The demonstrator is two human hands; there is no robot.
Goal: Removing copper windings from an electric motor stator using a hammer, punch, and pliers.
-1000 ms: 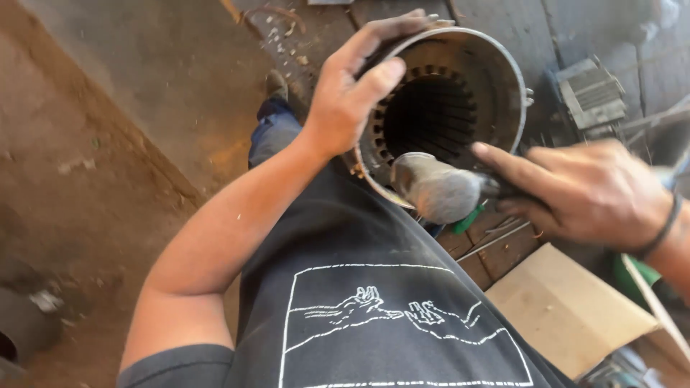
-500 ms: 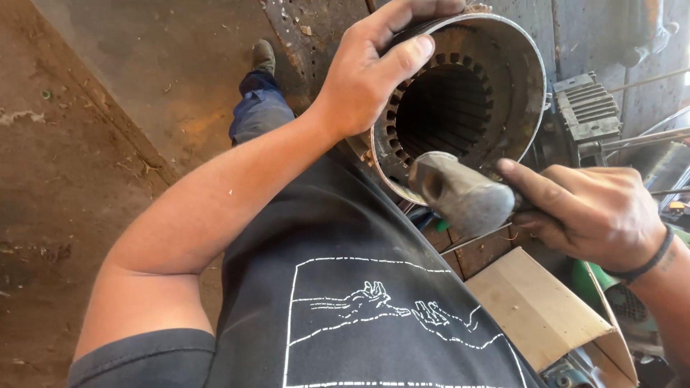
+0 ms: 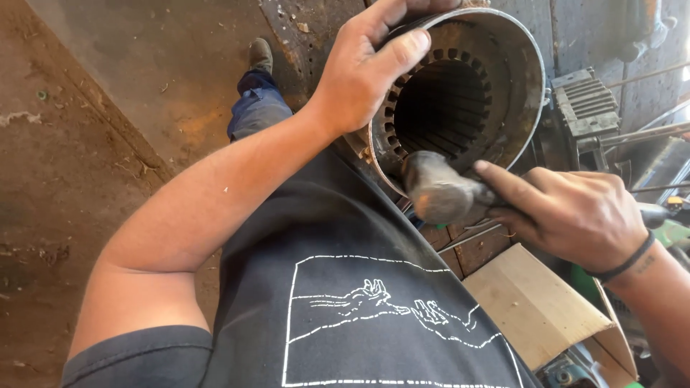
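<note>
My left hand (image 3: 363, 68) grips the near rim of a round metal motor housing (image 3: 517, 79) with a slotted core inside, thumb hooked over the edge. My right hand (image 3: 575, 212) holds a hammer by its handle, index finger stretched along it. The worn grey hammer head (image 3: 435, 190) sits against the lower rim of the housing. The housing lies on its side with its open end toward me.
A wooden bench edge (image 3: 474, 244) lies under the housing. A cardboard box (image 3: 539, 309) stands at lower right. A finned metal part (image 3: 589, 100) and rods lie to the right. Dirt floor (image 3: 86, 158) and my shoe (image 3: 260, 54) are to the left.
The view has closed in on the housing. The hammer head has moved left and up to the housing's lower rim. My left hand keeps its grip on the rim.
</note>
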